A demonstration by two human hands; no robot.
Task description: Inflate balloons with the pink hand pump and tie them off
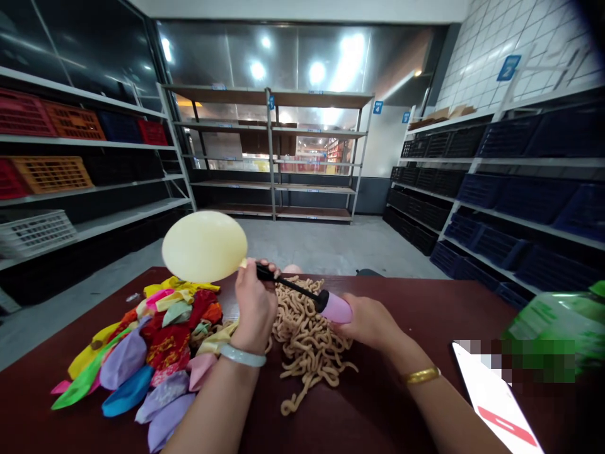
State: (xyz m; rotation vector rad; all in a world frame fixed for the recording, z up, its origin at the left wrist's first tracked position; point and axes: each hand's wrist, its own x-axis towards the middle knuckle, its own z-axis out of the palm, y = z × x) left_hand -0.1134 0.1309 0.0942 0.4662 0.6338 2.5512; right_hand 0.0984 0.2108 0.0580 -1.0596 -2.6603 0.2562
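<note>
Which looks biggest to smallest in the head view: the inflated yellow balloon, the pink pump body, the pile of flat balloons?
1. pile of flat balloons, widest spread on the table.
2. inflated yellow balloon, held at its neck by the left hand.
3. pink pump body, partly hidden in the right hand.

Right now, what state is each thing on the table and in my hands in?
Yellow balloon: inflated, on the pump nozzle.
Pump: held over the table.
Left hand: shut at the balloon's neck.
Right hand: shut on the pump.
Balloon pile: deflated, loose.
Tan cord: tangled heap.
</note>
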